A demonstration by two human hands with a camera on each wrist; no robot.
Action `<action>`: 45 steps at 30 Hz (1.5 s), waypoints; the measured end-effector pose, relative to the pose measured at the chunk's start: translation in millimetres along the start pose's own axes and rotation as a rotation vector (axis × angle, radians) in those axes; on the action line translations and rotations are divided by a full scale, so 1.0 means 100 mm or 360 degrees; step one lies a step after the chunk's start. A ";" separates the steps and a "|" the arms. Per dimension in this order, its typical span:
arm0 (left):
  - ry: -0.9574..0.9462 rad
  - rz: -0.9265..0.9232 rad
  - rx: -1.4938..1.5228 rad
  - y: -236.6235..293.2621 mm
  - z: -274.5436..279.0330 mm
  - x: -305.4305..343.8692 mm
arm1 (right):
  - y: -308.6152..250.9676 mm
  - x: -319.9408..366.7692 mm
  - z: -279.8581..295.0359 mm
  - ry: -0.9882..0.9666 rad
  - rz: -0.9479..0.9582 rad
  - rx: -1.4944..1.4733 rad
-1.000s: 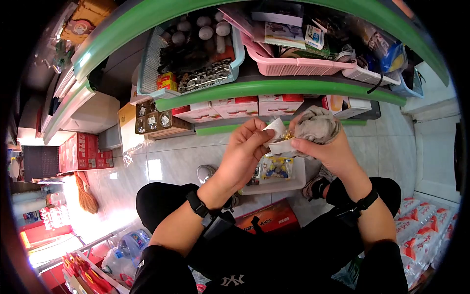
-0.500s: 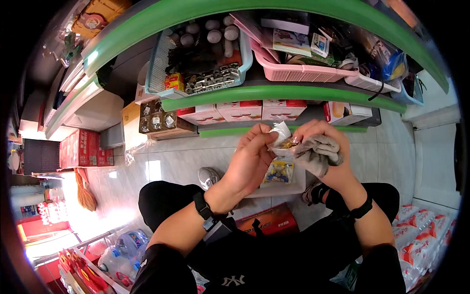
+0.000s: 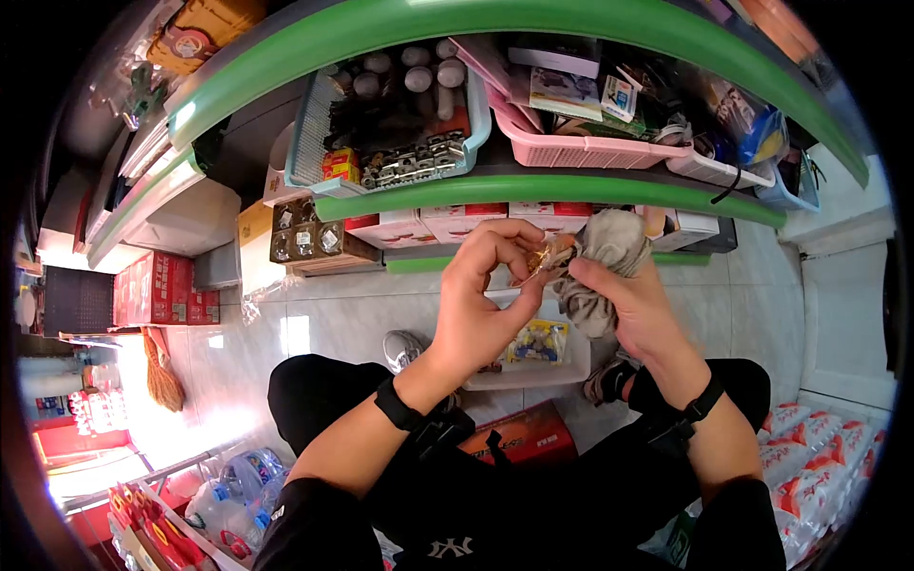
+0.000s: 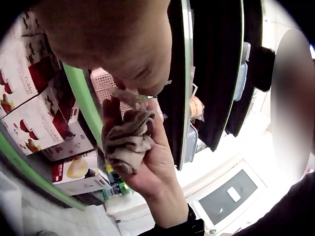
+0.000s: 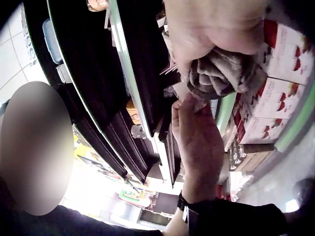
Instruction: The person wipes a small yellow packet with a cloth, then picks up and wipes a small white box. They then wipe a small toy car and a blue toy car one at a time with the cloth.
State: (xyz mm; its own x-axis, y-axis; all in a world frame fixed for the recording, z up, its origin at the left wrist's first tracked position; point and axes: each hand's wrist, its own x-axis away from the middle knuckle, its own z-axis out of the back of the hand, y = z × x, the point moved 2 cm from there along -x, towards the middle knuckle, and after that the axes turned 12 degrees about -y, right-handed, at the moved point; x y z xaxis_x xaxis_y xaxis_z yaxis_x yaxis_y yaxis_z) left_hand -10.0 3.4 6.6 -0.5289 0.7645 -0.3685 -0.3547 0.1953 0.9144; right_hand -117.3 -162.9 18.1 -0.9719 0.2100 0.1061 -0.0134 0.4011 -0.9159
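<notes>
My right hand [image 3: 633,300] holds a crumpled grey cloth [image 3: 609,262], bunched against the palm; it looks like a fabric glove or rag. Between the two hands is a small clear plastic packet [image 3: 549,257] with shiny gold-coloured bits. My left hand [image 3: 486,300] pinches the packet's near side, index finger bent over it and thumb below. The right wrist view shows the left fingertips [image 5: 186,101] meeting the packet right beside the cloth [image 5: 221,73]. Below the hands, a white bin [image 3: 576,366] on the floor contains a yellow-and-blue packet [image 3: 538,341].
Ahead runs a green-edged shelf [image 3: 562,186] with a blue basket [image 3: 295,143] of bulbs and metal parts and a pink basket [image 3: 590,150]. Boxes [image 3: 390,228] line the lower shelf. A red box [image 3: 524,433] lies between the feet, wrapped packs [image 3: 819,457] at right, a broom [image 3: 162,371] at left.
The white card on the packet, seen earlier, no longer shows in the head view. The right hand has turned, bringing the cloth upward, and the left fingers have spread apart around the packet.
</notes>
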 end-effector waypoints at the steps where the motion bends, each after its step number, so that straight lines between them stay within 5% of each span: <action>1: -0.0037 -0.0020 0.0023 -0.02 -0.01 0.00 | -0.02 0.00 -0.03 0.0010 0.0010 0.0032; 10: 0.0043 0.0316 0.0483 -0.09 -0.06 0.01 | -0.05 0.01 0.02 0.0082 0.0119 0.0360; 20: -0.0052 0.0125 -0.0276 0.00 -0.10 -0.01 | -0.08 0.03 -0.10 0.0036 -0.0009 0.0299; 26: -0.0088 0.0364 0.0397 -0.07 -0.14 0.03 | -0.04 0.01 -0.02 0.0102 0.0146 0.0419; 45: -0.0116 0.0456 0.0818 -0.10 -0.17 0.05 | -0.04 0.01 0.00 0.0102 0.0145 0.0347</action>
State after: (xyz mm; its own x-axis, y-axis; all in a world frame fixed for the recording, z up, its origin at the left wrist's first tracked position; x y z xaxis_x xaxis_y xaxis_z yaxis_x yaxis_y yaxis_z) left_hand -21.5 -5.2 -7.5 -0.4879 0.8672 -0.0993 0.2229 0.2337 0.9464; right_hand -118.3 -164.1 22.0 -0.9547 0.2952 0.0373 0.0164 0.1776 -0.9840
